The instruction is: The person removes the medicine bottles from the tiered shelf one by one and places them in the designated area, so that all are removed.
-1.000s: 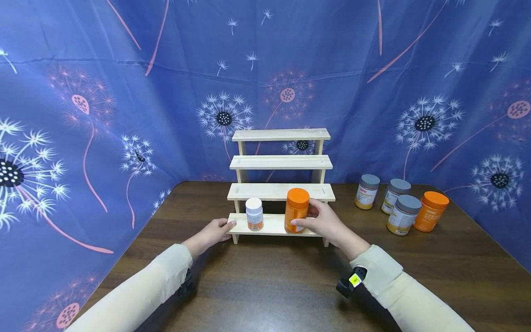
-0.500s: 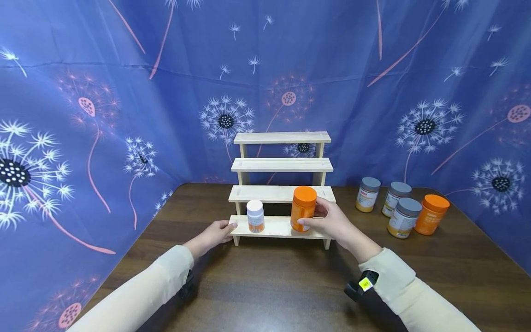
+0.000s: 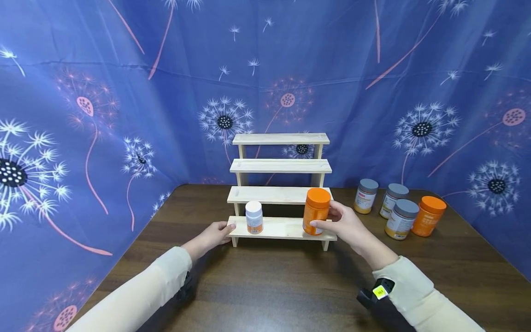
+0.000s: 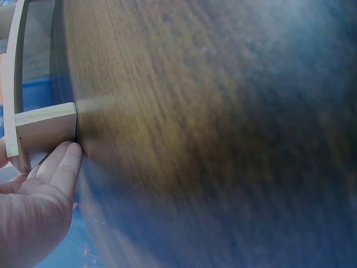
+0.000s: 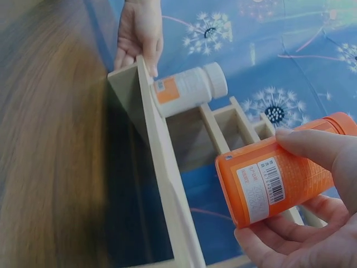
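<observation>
My right hand [image 3: 346,225] grips an orange jar with an orange lid [image 3: 316,212] from its right side, thumb in front. The jar is upright, close over the right part of the lowest step of a pale wooden tiered stand [image 3: 280,166]. In the right wrist view, blue cloth shows between the jar's base [image 5: 226,192] and the step. At the step's left end my left hand [image 3: 213,235] holds the stand, thumb above and fingers [image 4: 67,164] below along the support. A small white bottle with an orange label [image 3: 254,217] stands on that step's left part.
Three grey-lidded jars [image 3: 400,220] and another orange jar [image 3: 429,216] stand together on the dark wooden table [image 3: 265,286] to the right. A blue dandelion-patterned cloth [image 3: 352,115] hangs behind. The stand's upper steps [image 3: 281,138] rise toward it.
My right hand has moved the orange jar rightward along the lowest step, away from the white bottle. My left hand keeps its hold on the stand. The head view has shifted slightly.
</observation>
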### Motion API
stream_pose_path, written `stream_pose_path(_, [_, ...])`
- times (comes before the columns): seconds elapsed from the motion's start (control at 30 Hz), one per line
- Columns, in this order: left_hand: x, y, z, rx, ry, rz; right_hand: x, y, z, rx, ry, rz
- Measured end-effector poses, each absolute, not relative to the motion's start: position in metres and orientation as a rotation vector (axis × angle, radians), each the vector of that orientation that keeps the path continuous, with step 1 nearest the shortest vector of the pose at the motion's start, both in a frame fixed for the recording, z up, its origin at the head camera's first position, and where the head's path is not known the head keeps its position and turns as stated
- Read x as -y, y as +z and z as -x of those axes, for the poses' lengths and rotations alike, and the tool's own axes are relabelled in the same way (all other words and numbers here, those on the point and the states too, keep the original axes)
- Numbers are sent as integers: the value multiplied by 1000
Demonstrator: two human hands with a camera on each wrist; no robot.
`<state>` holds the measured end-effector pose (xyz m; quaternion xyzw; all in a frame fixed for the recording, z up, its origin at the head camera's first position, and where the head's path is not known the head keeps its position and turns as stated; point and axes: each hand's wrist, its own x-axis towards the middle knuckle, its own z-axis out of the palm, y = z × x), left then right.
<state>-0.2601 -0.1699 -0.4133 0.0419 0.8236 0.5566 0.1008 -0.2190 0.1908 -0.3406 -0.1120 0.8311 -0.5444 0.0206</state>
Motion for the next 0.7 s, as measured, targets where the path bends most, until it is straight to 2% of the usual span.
stream_pose_path(0.7, [172, -412, 259, -2439, 1631, -168, -226, -348, 215, -2712, -1623, 244])
